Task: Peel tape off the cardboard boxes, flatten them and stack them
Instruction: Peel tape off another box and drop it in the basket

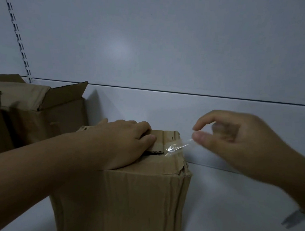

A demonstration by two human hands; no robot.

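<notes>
Room: grey wall point(171, 35), slotted rail point(15, 28) left.
Surface: white table point(241, 202); our taped box point(133, 195) at near edge, open box point(31, 110) far left.
Left hand point(121, 142): flat on box top.
Right hand point(236, 144): we pinch clear tape point(174, 147).

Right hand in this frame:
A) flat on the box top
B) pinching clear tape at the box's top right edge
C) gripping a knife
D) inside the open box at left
B: the right hand pinches a strip of clear tape whose other end is stuck to the top of the cardboard box. The left hand is the one lying flat on the box top.
</notes>
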